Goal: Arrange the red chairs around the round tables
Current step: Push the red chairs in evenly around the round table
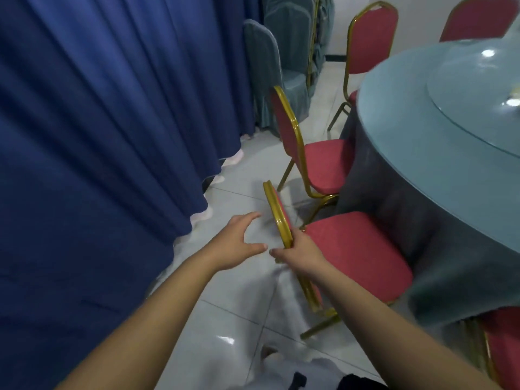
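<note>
step: near chair (357,254) judged as being squared up to the round table (422,142)
near chair place: 4 o'clock of view centre, seat turned to the table; seat front meets the grey tablecloth (394,198), over or under cannot be told
backrest rail (277,215): gold, seen edge-on, long axis run from 11 to 5 o'clock
right hand (299,253): laid on the rail's top bend, thumb stuck out to 9 o'clock, fingers curled over the far side and mostly hidden; rail read as gripped
left hand (239,243): nothing held, thumb and fingers spread in an open C, apart from the rail
key relation: rail is found at 3 o'clock of the left fingertips, just beside; right hand is nearer, already on it
next move (judged): push toward 3 o'clock, across the rail's long axis; left hand to be closed on the rail first
risk (judged): one-handed push could skew the chair
second chair (320,164): 12 o'clock of the near chair, faced to the table
third chair (368,38): 1 o'clock, at the table's far side
rest: blue curtain (98,136) at 9 o'clock; covered chairs (281,66) at 12 o'clock
</note>
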Available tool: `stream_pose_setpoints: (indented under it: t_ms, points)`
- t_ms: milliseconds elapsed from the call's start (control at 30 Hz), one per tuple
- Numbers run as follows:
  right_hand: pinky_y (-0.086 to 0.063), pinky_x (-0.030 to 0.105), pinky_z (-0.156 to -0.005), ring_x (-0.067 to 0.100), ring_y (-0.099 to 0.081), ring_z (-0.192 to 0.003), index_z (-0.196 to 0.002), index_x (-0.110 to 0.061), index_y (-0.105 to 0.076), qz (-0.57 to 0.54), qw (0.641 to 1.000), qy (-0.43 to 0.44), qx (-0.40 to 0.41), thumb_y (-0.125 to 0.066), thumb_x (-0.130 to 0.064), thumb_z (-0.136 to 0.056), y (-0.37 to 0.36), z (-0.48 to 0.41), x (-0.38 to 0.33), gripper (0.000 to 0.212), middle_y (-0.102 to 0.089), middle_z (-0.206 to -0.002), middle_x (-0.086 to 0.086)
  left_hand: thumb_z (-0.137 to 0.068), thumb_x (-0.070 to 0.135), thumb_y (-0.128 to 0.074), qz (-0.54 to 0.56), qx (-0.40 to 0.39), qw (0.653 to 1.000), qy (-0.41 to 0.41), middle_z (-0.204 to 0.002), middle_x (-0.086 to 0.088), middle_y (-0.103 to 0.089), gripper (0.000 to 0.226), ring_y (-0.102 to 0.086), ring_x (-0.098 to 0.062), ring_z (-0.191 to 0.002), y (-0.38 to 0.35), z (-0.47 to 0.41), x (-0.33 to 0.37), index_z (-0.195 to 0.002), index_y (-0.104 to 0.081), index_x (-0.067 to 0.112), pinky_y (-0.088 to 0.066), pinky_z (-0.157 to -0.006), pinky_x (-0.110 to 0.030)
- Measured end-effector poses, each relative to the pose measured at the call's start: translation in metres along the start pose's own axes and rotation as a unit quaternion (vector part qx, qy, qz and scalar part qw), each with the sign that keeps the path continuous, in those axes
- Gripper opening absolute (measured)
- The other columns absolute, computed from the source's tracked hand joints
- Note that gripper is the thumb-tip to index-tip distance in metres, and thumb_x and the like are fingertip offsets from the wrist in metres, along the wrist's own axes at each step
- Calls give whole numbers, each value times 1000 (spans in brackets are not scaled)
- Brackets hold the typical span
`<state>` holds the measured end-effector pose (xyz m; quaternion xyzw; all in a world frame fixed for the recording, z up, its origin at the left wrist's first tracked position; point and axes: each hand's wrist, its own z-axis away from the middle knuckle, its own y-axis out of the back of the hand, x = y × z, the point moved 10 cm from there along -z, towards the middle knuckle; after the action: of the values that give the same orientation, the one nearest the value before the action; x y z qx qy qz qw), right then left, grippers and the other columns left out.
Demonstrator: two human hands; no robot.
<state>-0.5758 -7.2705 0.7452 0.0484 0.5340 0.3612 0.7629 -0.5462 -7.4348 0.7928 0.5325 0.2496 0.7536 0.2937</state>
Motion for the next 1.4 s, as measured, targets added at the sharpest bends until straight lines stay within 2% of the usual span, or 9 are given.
stream_pose_setpoints:
  t_ms: [133,367,567,700,833,933,1033,1133,1400]
  points:
    - [-51,38,-88,33,-58,-114,-138,-17,-45,132,988,-21,78,-73,-26,-78,5,-24,-12,67,-54,-128,8,-77,45,-79,-54,-51,996,-51,-158,18,-16,92,-36,-18,-138,13,-54,1,-146,-19,56,-43,-96,-28]
    - [-52,39,-82,32,-64,-100,-123,-30,-59,117,987,-23,109,-54,-18,-72,20,-23,-16,52,-67,-110,4,-68,37,-89,-179,-142,960,-163,-162,-3,-11,110,-20,-31,-147,-9,-178,20,-153,-19,45,-29,-117,-41]
    - [-45,12,-69,2,-59,-83,-133,-44,-57,2,980,-135,146,-60,-4,-80,19,16,-2,67,-63,-92,-18,-79,33,-79,-328,-300,851,-280,-158,-5,-24,73,-23,-32,-145,-45,-200,34,-142,-43,39,-29,-116,-50]
    - [-43,22,-74,9,-60,-89,-115,-42,-67,51,956,-218,189,-62,-17,-89,9,55,19,36,-63,-91,-20,-91,13,-65,-243,-391,803,-378,-141,-2,-48,48,-48,-25,-128,-67,-145,41,-136,-56,28,-39,-110,-38]
    - [-45,18,-67,7,-61,-83,-110,-45,-68,33,936,-286,205,-59,-11,-84,-23,90,24,43,-66,-81,-18,-91,15,-57,-297,-384,786,-382,-102,1,-64,21,-61,-25,-98,-79,-117,28,-100,-66,31,-51,-92,-49]
    - [-42,41,-100,12,-53,-112,-117,-48,-63,85,886,-371,265,-56,-19,-87,-43,110,31,43,-63,-102,-19,-87,13,-52,-365,-402,746,-385,-94,-4,-65,18,-62,-30,-90,-86,-112,23,-89,-65,25,-52,-88,-55]
    - [-29,61,-109,22,-35,-135,-110,-49,-62,86,826,-470,300,-53,-22,-87,-46,121,46,36,-55,-132,-13,-86,16,-53,-347,-367,752,-424,-90,-2,-67,16,-63,-28,-86,-90,-112,28,-92,-66,24,-56,-77,-41]
    - [-24,64,-111,28,-19,-147,-121,-48,-62,78,840,-461,275,-54,-23,-89,-31,113,61,41,-39,-152,-9,-85,18,-54,-347,-330,754,-451,-87,-2,-66,11,-63,-28,-83,-100,-121,37,-90,-62,23,-51,-67,-34]
    - [-29,57,-110,27,-26,-141,-115,-45,-67,92,866,-410,273,-58,-18,-83,72,111,117,44,-44,-148,-10,-87,18,-54,-334,-292,784,-435,-85,-1,-63,9,-62,-28,-81,-149,-141,106,-90,-59,25,-48,-66,-33]
